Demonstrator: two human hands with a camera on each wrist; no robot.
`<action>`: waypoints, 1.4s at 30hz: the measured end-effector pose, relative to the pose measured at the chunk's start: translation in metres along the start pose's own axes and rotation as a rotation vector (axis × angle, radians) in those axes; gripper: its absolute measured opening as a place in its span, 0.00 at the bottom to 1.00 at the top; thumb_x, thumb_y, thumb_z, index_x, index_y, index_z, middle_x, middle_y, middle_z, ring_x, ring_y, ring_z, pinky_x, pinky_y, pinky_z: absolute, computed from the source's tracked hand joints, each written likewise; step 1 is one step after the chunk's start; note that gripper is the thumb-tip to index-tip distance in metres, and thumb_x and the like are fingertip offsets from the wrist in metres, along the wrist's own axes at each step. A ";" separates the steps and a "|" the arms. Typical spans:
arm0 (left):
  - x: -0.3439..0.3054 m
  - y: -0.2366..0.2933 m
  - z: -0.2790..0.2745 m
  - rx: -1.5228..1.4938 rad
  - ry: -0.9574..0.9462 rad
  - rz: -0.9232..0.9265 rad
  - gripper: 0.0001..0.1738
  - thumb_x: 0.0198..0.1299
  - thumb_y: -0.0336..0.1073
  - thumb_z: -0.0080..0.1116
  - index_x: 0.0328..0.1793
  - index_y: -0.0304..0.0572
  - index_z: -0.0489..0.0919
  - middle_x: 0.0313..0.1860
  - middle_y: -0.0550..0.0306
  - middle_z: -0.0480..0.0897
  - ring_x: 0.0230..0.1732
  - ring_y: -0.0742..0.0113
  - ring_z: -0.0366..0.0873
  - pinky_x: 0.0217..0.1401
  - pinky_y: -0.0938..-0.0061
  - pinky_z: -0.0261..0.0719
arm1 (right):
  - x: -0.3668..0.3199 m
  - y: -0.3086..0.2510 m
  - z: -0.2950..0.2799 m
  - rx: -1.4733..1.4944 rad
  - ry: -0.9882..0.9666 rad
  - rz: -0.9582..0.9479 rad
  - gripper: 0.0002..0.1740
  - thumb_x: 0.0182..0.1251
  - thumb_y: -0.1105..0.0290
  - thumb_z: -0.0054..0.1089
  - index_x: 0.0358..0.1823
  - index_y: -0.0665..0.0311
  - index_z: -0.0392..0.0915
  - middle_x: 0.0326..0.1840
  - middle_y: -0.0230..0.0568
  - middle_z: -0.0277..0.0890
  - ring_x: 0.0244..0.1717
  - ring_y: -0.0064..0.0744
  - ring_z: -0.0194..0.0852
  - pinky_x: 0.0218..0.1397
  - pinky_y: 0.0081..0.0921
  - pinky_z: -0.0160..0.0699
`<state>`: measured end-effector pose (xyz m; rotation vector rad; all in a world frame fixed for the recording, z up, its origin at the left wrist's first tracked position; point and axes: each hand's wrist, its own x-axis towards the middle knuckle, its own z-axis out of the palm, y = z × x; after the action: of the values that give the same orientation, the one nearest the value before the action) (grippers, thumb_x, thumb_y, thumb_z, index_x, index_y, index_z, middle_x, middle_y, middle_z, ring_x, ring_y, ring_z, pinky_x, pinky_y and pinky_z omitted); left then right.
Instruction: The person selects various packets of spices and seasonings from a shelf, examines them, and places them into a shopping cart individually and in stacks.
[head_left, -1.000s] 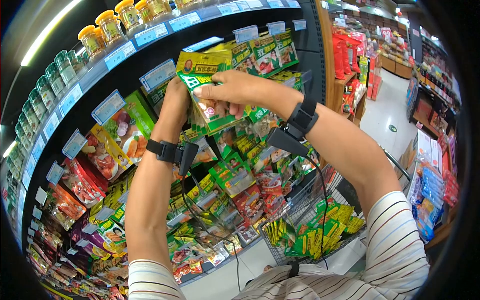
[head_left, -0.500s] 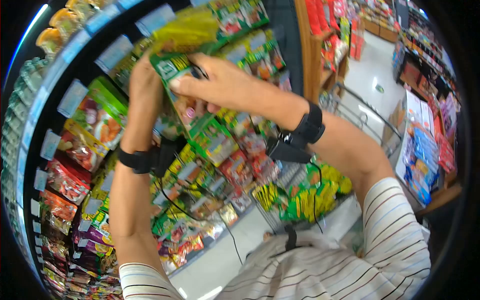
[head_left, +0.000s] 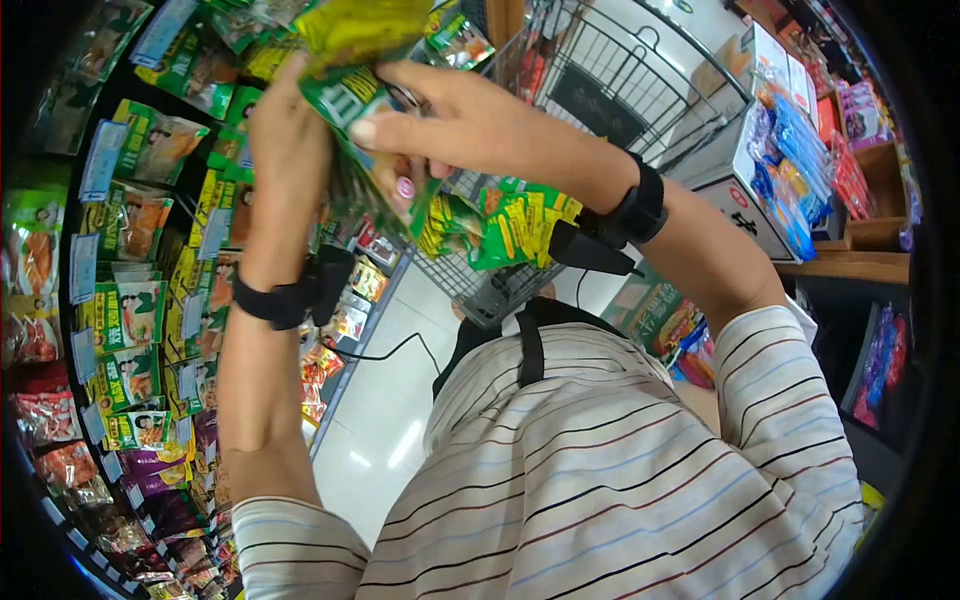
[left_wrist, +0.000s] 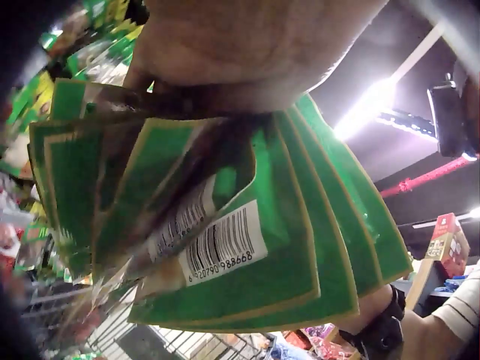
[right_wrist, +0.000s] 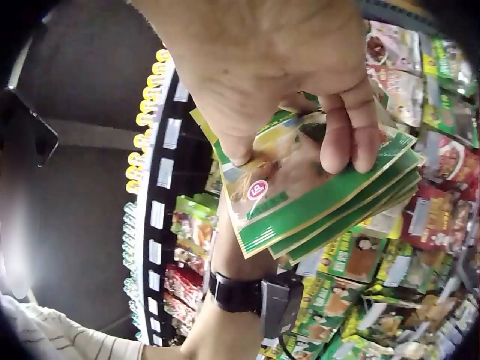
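In the head view a fanned stack of green and yellow seasoning packets (head_left: 365,110) is held up between both hands. The left hand (head_left: 288,150) grips the stack's left side; in the left wrist view the green backs (left_wrist: 292,247) with barcodes hang below that hand (left_wrist: 240,52). The right hand (head_left: 460,120) holds the stack's right side, its thumb across the front. In the right wrist view the right hand's (right_wrist: 277,82) thumb and curled fingers lie on the top packet (right_wrist: 300,202), with several more layered under it.
A wire shopping cart (head_left: 640,60) stands beyond the right arm, with similar packets (head_left: 520,225) in it. Shelves of hanging packets (head_left: 130,310) line the left side. Boxes and blue bags (head_left: 795,180) are at the right, and tiled floor (head_left: 385,400) shows below.
The head view has swung down and toward the cart, so the shelf has shifted left. Both hands still hold the stack, which is now away from the hanging rows.
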<state>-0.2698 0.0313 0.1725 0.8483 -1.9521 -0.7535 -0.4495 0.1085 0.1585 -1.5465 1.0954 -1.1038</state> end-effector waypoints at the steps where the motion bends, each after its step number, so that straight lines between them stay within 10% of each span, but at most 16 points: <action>1: -0.010 -0.021 0.016 0.000 0.004 -0.046 0.19 0.68 0.24 0.44 0.61 0.37 0.80 0.50 0.52 0.86 0.51 0.68 0.81 0.56 0.74 0.76 | -0.008 0.018 -0.001 0.002 -0.006 0.056 0.51 0.62 0.39 0.65 0.67 0.82 0.66 0.23 0.41 0.77 0.21 0.26 0.75 0.26 0.24 0.74; 8: -0.087 -0.093 0.105 -0.179 -0.029 -0.401 0.12 0.67 0.21 0.47 0.54 0.32 0.77 0.47 0.48 0.86 0.50 0.66 0.81 0.55 0.71 0.76 | -0.055 0.108 -0.005 0.112 -0.130 0.403 0.52 0.67 0.44 0.65 0.78 0.74 0.54 0.36 0.40 0.82 0.31 0.23 0.78 0.34 0.23 0.77; 18: -0.220 -0.230 0.174 -0.012 -0.136 -0.573 0.07 0.71 0.30 0.51 0.40 0.33 0.70 0.35 0.31 0.77 0.39 0.27 0.72 0.40 0.54 0.72 | -0.097 0.259 0.037 0.070 -0.209 0.514 0.40 0.67 0.43 0.62 0.70 0.65 0.67 0.41 0.48 0.80 0.40 0.38 0.82 0.43 0.32 0.79; 22: -0.236 -0.224 0.174 0.145 -0.278 -0.677 0.05 0.68 0.28 0.54 0.45 0.35 0.72 0.41 0.43 0.83 0.42 0.57 0.80 0.47 0.65 0.76 | -0.103 0.275 0.045 -0.013 -0.236 0.549 0.43 0.63 0.36 0.60 0.66 0.66 0.70 0.57 0.62 0.73 0.57 0.55 0.74 0.58 0.41 0.73; 30: -0.246 -0.201 0.187 0.187 -0.262 -0.746 0.08 0.68 0.31 0.52 0.46 0.32 0.72 0.39 0.28 0.80 0.45 0.28 0.78 0.45 0.50 0.75 | -0.121 0.313 0.055 -0.088 -0.298 0.592 0.47 0.58 0.32 0.61 0.64 0.68 0.72 0.63 0.69 0.68 0.64 0.63 0.69 0.63 0.46 0.72; 42: -0.269 -0.199 0.212 0.242 -0.338 -0.790 0.10 0.69 0.31 0.50 0.51 0.32 0.73 0.40 0.29 0.82 0.46 0.30 0.80 0.47 0.48 0.76 | -0.142 0.322 0.051 0.134 -0.318 0.847 0.34 0.60 0.44 0.66 0.55 0.67 0.78 0.57 0.57 0.69 0.55 0.47 0.76 0.48 0.34 0.85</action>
<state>-0.2923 0.1653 -0.2002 1.7868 -2.0082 -1.1786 -0.4770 0.1938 -0.1858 -0.9357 1.2383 -0.3277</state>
